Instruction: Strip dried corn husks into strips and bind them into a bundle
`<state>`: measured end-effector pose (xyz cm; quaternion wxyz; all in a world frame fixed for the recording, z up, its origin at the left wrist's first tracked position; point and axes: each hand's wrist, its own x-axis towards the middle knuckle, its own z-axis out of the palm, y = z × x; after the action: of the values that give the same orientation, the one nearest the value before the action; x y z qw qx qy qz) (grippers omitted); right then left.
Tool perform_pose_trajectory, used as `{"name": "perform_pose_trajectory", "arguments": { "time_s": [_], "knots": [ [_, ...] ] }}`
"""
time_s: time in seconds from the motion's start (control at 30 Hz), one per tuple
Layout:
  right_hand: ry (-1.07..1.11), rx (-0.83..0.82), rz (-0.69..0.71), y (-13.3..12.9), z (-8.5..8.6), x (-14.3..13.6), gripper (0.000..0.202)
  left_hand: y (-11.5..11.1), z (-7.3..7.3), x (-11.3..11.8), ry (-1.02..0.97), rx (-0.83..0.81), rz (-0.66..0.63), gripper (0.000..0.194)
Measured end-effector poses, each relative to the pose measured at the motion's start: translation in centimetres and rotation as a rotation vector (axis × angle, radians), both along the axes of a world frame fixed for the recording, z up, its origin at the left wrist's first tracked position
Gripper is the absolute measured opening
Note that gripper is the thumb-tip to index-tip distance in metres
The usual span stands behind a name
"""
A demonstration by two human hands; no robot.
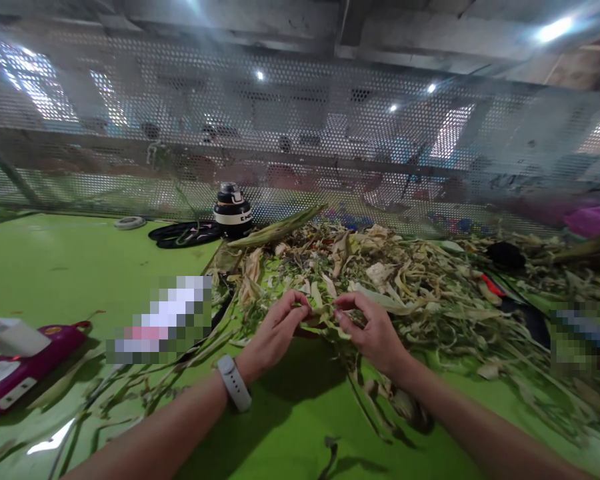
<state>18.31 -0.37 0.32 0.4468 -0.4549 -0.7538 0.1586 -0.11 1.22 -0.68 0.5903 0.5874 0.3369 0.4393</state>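
Note:
Above the near edge of a heap of dried corn husks [420, 280], my two hands face each other. My left hand [277, 327], with a grey watch strap [235, 383] on its wrist, pinches one end of a pale green husk strip [323, 317]. Thumb and forefinger of my right hand [375, 330] are closed on the strip's other side. Thin strands hang below the fingers. Under my right hand, a twisted husk bundle [407, 405] lies on the green tabletop [280, 433].
A black bottle with a white band [234, 217] stands at the back, beside a flat black item [185, 235] and a ring-shaped roll [130, 223]. A purple power strip [35, 363] lies left. Behind the table rises a perforated screen [280, 120]. A red-and-black object [491, 287] lies right.

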Motion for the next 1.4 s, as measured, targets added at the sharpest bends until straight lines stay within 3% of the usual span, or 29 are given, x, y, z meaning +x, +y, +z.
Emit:
{"name": "perform_pose_trajectory", "arguments": {
  "time_s": [0.27, 0.37, 0.6, 0.7, 0.87, 1.17, 1.3, 1.4],
  "knots": [
    [0.005, 0.077, 0.018, 0.0, -0.2, 0.1, 0.013, -0.2, 0.6, 0.0, -0.039, -0.124, -0.087, 0.04],
    [0.039, 0.135, 0.037, -0.2, -0.1, 0.0, 0.011, -0.1, 0.3, 0.1, -0.075, -0.269, -0.083, 0.048],
    [0.043, 0.256, 0.152, -0.2, -0.5, -0.1, 0.014, -0.4, -0.6, 0.4, -0.238, -0.545, -0.145, 0.017],
    [0.055, 0.274, 0.132, -0.2, -0.7, -0.2, 0.014, -0.4, -0.5, 0.3, -0.277, -0.554, -0.166, 0.021],
    [-0.085, 0.327, 0.142, -0.5, -0.8, -0.3, 0.016, -0.4, -0.4, 0.1, -0.115, -0.517, -0.222, 0.022],
    [-0.209, 0.399, 0.187, -0.9, -1.0, -0.7, 0.021, -0.7, -0.9, -0.1, -0.133, -0.646, -0.253, 0.036],
    [-0.235, 0.422, 0.21, -0.7, -0.8, -0.4, 0.02, -0.7, -0.9, 0.1, -0.039, -0.617, -0.192, 0.039],
    [-0.272, 0.439, 0.24, -0.7, -0.5, -0.1, 0.018, -0.5, -0.2, 0.1, 0.1, -0.522, -0.245, 0.038]
  ]
}}
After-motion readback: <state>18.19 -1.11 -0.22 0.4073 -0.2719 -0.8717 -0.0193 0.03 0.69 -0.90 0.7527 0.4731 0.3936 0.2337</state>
